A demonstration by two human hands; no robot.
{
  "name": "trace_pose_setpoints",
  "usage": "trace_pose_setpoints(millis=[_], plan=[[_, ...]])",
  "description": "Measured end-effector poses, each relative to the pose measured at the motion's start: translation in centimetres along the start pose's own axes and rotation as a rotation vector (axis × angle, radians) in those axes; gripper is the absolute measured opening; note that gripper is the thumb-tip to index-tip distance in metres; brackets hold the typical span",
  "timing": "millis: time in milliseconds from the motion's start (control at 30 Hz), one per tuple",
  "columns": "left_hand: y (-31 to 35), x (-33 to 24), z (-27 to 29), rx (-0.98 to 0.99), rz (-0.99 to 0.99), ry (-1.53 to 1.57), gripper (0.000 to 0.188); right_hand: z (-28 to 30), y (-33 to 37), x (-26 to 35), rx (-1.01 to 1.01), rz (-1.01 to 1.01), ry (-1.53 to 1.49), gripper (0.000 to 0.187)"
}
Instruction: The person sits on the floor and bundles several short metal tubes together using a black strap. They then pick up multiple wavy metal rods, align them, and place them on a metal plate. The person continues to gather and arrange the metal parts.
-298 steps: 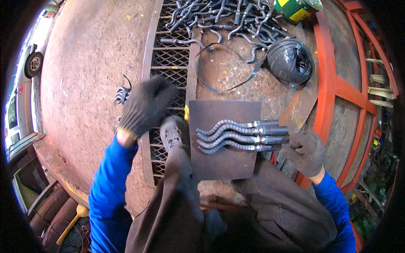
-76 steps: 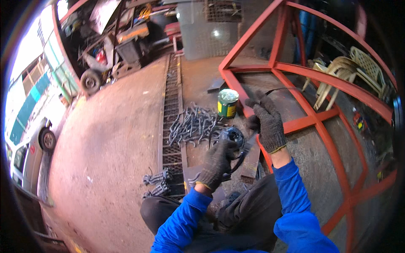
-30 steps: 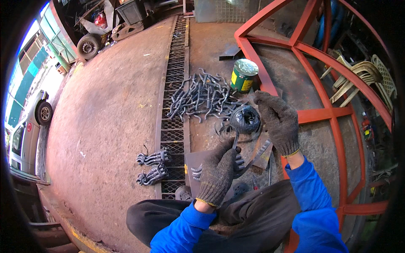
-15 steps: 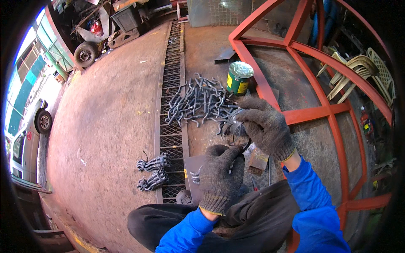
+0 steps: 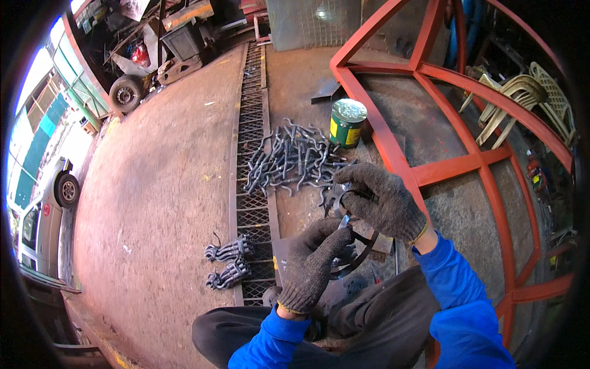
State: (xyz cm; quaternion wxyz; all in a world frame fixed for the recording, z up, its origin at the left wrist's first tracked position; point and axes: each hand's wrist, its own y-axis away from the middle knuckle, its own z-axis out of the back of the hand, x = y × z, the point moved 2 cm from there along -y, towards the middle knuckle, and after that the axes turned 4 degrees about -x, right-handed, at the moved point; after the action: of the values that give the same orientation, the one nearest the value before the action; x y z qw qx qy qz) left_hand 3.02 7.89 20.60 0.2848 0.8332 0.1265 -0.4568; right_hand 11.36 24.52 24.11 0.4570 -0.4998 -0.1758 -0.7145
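My left hand (image 5: 310, 264), in a dark knit glove, is closed in front of my lap, with a small shiny flat piece (image 5: 345, 220) showing at its thumb tip. A thin black strip (image 5: 369, 247) bends in a loop beside its fingers and passes behind them. Just above and to the right, my right hand (image 5: 387, 203), in a matching glove, is closed with curled fingers on a dark part of the strip; its fingers hide most of the grip. Beyond my hands lies a heap of bent dark metal rods (image 5: 292, 157).
Two bundles of bent rods (image 5: 228, 272) lie left of the floor grating (image 5: 253, 212). A green-and-yellow can (image 5: 348, 123) stands behind the heap. A red metal frame (image 5: 445, 173) takes up the right side, with stacked plastic chairs (image 5: 522, 92) beyond it.
My right hand has come slightly down and left. The black strip now hangs in a wider loop by my left hand, and the shiny piece shows at my left thumb. The view has tilted slightly.
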Motion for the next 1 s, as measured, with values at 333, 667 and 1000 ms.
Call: trace_pose_setpoints(millis=[333,667,1000], plan=[[0.2,-0.8,1.1,-0.242,-0.310,0.198,0.015,0.5,0.1,1.4,-0.014,0.516,0.230,0.029],[0.4,-1.2,0.7,-0.316,-0.247,0.183,0.013,-1.3,1.2,2.3,0.302,0.137,0.291,0.022],[0.7,-1.6,1.5,-0.275,-0.224,0.194,0.012,-1.9,1.3,2.2,0.115,0.224,0.183,0.025]])
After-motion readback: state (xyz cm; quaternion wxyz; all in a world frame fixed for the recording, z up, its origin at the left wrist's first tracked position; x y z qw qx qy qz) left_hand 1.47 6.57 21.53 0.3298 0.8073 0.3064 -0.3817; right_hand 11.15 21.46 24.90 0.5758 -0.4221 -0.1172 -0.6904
